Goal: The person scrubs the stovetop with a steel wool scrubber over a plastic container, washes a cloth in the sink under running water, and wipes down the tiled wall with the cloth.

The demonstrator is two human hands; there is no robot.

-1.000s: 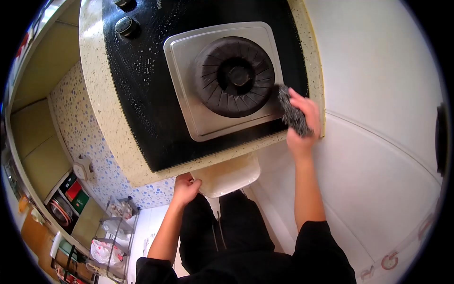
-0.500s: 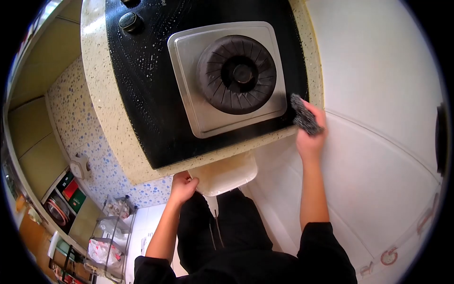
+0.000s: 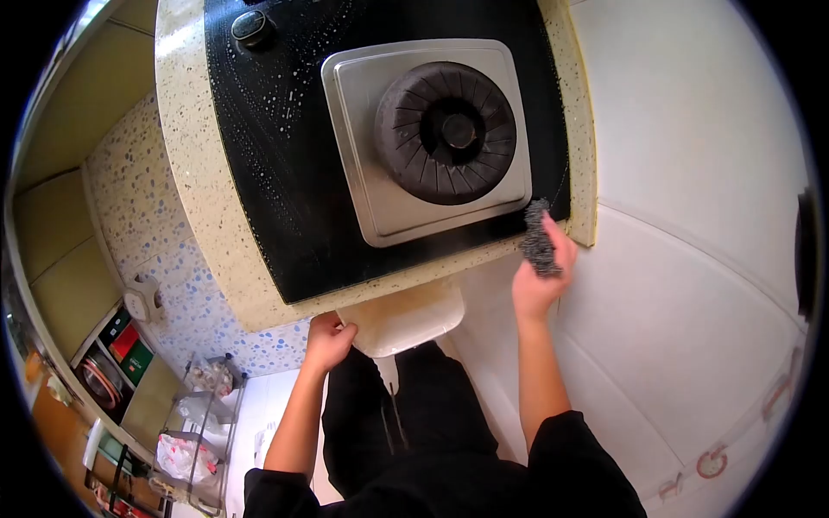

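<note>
Steel-wool scourer (image 3: 539, 236): likely light, springy, abrasive; best pinched across its bulk. Right hand (image 3: 540, 276) fingers closed around it, pressing at stove top (image 3: 285, 173) corner. Burner plate (image 3: 432, 138) just beyond fingertips. Left hand (image 3: 328, 341) curled on tabletop (image 3: 199, 198) edge.

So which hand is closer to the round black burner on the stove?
The right hand. It holds a steel scrubber at the stove's near corner, just off the burner plate. The left hand is lower, under the counter edge, gripping a pale tray.
</note>
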